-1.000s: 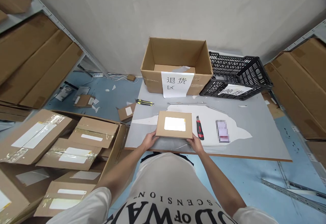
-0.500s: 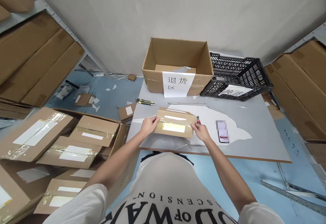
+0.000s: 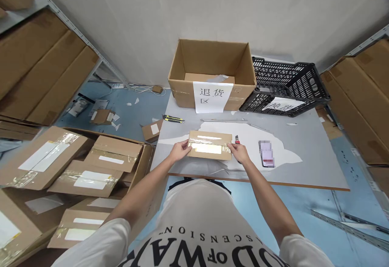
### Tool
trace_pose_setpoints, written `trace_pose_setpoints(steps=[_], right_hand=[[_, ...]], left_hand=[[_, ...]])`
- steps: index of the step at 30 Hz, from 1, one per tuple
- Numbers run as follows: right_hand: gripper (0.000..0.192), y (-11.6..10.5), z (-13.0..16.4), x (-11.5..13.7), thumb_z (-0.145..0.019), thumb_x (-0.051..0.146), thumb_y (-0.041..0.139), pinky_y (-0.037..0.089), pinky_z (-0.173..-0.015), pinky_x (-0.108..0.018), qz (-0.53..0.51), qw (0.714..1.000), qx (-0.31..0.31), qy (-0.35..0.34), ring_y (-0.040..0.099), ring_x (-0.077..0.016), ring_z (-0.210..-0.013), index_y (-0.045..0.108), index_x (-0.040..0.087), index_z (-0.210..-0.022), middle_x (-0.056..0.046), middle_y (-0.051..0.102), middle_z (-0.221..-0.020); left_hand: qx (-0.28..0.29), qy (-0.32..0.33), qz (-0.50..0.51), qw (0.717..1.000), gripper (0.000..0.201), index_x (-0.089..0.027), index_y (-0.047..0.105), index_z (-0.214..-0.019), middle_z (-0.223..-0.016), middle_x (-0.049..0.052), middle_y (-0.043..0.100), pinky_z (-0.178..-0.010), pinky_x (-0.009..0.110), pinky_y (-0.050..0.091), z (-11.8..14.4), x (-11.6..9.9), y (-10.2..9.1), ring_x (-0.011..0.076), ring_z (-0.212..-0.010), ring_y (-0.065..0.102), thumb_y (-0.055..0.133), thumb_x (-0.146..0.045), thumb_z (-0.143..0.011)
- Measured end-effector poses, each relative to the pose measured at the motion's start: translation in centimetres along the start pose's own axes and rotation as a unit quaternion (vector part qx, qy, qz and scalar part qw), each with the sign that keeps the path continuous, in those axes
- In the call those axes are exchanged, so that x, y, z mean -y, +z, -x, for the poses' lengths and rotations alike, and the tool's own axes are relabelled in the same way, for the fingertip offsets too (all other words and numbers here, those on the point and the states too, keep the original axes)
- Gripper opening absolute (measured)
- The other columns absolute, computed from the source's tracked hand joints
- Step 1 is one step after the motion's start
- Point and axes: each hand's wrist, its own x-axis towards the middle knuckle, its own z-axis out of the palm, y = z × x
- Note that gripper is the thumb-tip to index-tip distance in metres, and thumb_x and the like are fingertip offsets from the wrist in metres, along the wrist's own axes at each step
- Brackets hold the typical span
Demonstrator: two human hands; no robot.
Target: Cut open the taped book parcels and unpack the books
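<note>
Grey table [image 3: 304,153]: taped parcel [image 3: 209,145] gripped between left hand [image 3: 180,150], right hand [image 3: 239,152]

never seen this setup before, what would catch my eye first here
The small taped parcel at the table's near edge, held at its ends by the left hand and right hand. Behind it stands an open cardboard box with a paper sign, beside a black plastic crate.
</note>
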Motion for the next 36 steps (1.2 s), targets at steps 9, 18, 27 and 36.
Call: trace_pose_setpoints(steps=[9,18,27,36], right_hand=[[0.064,0.3,-0.8,0.0,-0.081,0.069,0.032,0.038,-0.052,-0.029,0.016,0.999,-0.028,-0.013,0.052,-0.0190,-0.052,0.066,0.019,-0.060,-0.003,0.052,-0.048],[0.057,0.7,-1.0,-0.5,-0.079,0.066,0.041,0.045,-0.062,-0.030,-0.037,0.999,-0.022,0.022,0.060,-0.0208,-0.064,0.072,0.018,-0.080,-0.004,0.064,-0.059],[0.049,-0.9,-1.6,-7.1,-0.083,0.051,0.044,0.046,-0.086,-0.037,-0.012,0.984,-0.114,0.137,0.063,-0.0261,-0.097,0.061,0.013,-0.110,-0.014,0.068,-0.102],[0.060,3.7,-2.1,-7.8,-0.076,0.046,0.059,0.045,-0.083,-0.045,0.167,0.960,-0.001,0.225,0.052,-0.0321,-0.110,0.038,0.020,-0.125,-0.017,0.048,-0.119]], left_hand=[[-0.021,0.010,0.146,0.989,0.081,-0.010,0.053,-0.127,-0.129,0.011,0.054,-0.102,0.044,0.042,-0.5,1.0,0.6,0.0298,-0.118,0.053,0.065,-0.061,-0.066],[-0.033,0.006,0.160,0.986,0.082,-0.008,0.050,-0.129,-0.131,0.013,0.052,-0.103,0.044,0.041,-0.7,1.7,1.1,0.0297,-0.116,0.054,0.068,-0.056,-0.066],[-0.131,0.043,-0.066,0.988,0.063,-0.011,0.044,-0.134,-0.139,0.014,0.045,-0.103,0.040,0.040,1.3,0.2,1.6,0.0282,-0.125,0.046,0.051,-0.048,-0.084],[-0.006,0.233,-0.393,0.889,0.057,-0.016,0.031,-0.141,-0.149,0.014,0.027,-0.112,0.051,0.012,5.0,-1.6,4.9,0.0282,-0.139,0.018,0.041,-0.036,-0.089]])
